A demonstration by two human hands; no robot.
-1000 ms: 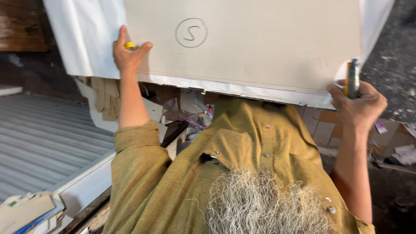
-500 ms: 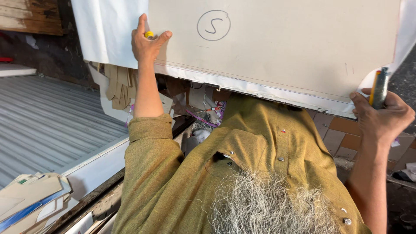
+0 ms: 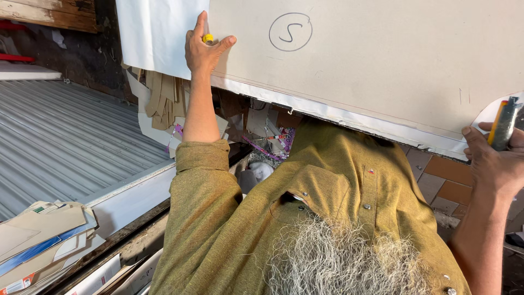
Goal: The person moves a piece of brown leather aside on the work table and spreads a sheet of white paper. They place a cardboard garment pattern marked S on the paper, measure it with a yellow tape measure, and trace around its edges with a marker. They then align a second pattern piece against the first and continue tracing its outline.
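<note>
Both arms are stretched out and up in front of the person, sleeves of a mustard-olive woven shirt [image 3: 327, 207] rolled to the elbow. The left hand [image 3: 203, 48] is raised high with the forearm nearly vertical, palm flat against a big flat off-white cardboard sheet [image 3: 382, 65], fingers pointing up and the thumb spread out to the right. There's a small yellow stub [image 3: 208, 38], maybe a pencil or crayon, pinched between the thumb and forefinger while the rest of the hand presses on the board, so that hand is mostly open but nipping that little thing.

The right hand [image 3: 494, 164] is way over at the right edge, lower down, wrist bent back. It's wrapped around a slim yellow-and-grey utility knife [image 3: 503, 124] that stands roughly upright, fingers closed on it, right at the lower right corner of the sheet. The two hands are well apart, one near each end of the board.

The sheet itself is smooth and matte, with a hand-drawn circled mark on it, and a thinner white paper layer [image 3: 158, 33] sticks out behind it at the left and along the bottom edge. It's held up tilted, filling the top of the view.

Below it is a mess of cardboard offcuts and paper scraps [image 3: 262, 131]. On the left is a grey ribbed corrugated metal surface [image 3: 65, 136], with a stack of flat printed card pieces [image 3: 38, 235] at bottom left. Terracotta floor tiles [image 3: 447, 177] show at the right.
</note>
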